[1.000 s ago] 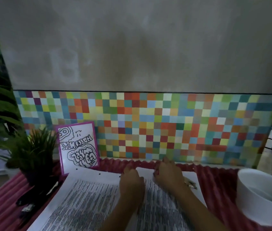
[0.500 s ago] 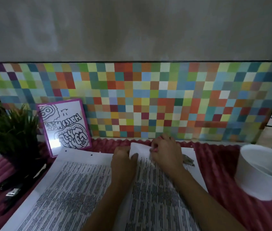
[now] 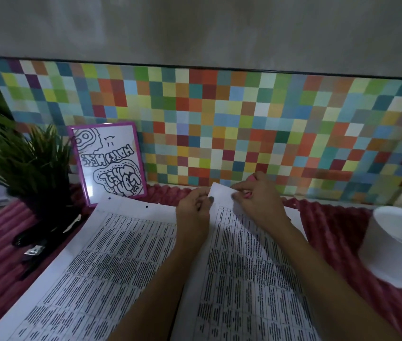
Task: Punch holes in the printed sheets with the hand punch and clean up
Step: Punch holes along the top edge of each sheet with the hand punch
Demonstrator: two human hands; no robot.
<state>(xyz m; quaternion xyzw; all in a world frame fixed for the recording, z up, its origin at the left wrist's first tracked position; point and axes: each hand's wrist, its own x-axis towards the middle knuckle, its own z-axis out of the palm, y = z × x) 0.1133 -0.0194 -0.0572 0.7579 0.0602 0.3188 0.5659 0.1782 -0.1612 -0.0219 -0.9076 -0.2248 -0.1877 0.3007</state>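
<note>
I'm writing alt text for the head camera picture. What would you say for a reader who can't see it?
Two bare hands, the left hand and right hand, pinch the raised far edge of a printed sheet. A second printed sheet with punched holes lies beside it on a ribbed red mat, before a multicoloured tiled wall. A white bowl sits right, a potted plant left.
</note>
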